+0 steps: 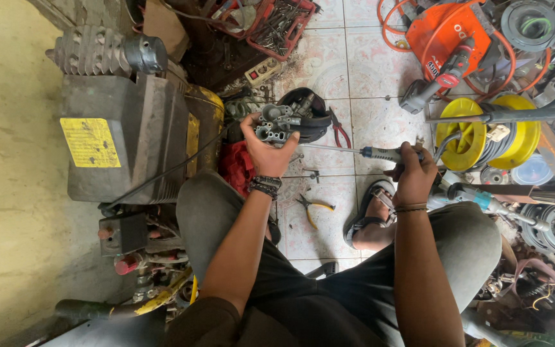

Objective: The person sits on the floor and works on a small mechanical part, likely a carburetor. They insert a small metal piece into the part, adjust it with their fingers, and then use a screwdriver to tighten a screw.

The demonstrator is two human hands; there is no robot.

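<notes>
Pump block [277, 123] sat gripped in the left hand [266, 153], above the tiled floor [367, 71]. Right hand [412, 175] squeezed a screwdriver [354, 151], its tip probably inside; it could slip and poke fingers.

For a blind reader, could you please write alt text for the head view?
A seated person's left hand holds a grey metal pump part while the right hand points a screwdriver at it, above a tiled floor with pliers.

Grey trousers [464, 244], beaded wristbands [266, 186], a thin bracelet [410, 207], one sandal [367, 209]
</notes>
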